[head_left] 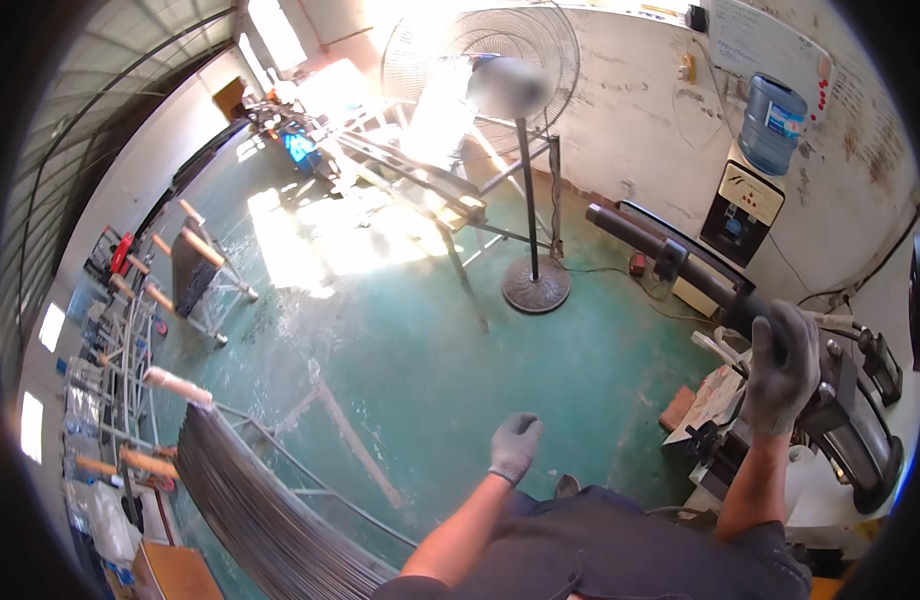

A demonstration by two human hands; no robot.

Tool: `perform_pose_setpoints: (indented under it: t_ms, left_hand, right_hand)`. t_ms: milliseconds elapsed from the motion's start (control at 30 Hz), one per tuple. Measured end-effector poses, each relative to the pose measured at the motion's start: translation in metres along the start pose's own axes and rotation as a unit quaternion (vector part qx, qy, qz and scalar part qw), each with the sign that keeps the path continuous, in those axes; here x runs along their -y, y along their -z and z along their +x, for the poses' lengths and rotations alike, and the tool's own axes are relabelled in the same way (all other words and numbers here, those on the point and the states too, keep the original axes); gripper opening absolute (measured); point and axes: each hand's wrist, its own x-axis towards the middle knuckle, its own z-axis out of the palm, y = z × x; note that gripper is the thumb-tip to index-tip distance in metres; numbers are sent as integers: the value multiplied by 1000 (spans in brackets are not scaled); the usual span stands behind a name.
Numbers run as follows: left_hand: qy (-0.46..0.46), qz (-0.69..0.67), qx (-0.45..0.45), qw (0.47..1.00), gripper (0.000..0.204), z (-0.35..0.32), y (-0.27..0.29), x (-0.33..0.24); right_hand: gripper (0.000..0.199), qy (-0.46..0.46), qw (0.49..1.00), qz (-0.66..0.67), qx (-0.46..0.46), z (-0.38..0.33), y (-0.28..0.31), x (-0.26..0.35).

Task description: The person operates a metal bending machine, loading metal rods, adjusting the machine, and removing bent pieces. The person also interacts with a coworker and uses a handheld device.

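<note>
My left hand [516, 446], in a grey glove, hangs over the green floor in front of me with its fingers curled in. Nothing shows in it. Raised at the right is my right hand [783, 375], also gloved, its thumb and bent fingers apart with a dark gap between them. It overlaps the near end of a long dark cylindrical machine part [670, 258]; whether it touches this part I cannot tell. Beside that hand, a black curved machine part [852, 440] rests on a pale bench [830, 500].
A bundle of thin dark rods [250, 500] lies on a rack at my left. Ahead stand a pedestal fan [536, 285] and a metal frame table [405, 172]. A water dispenser [742, 212] is by the wall. A reddish brick [678, 408] lies near the bench.
</note>
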Motion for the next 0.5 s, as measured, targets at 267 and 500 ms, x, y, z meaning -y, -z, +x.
perform_pose_setpoints:
  t_ms: [267,500]
  left_hand:
    - [110,-27,159,981,32,309,26,-33]
    - [31,58,298,952,35,563,30,-204]
  right_hand:
    - [27,-166,975,-144,-21,96,-219,-31]
    - [31,-216,926,-230,-207,123,-311,-78]
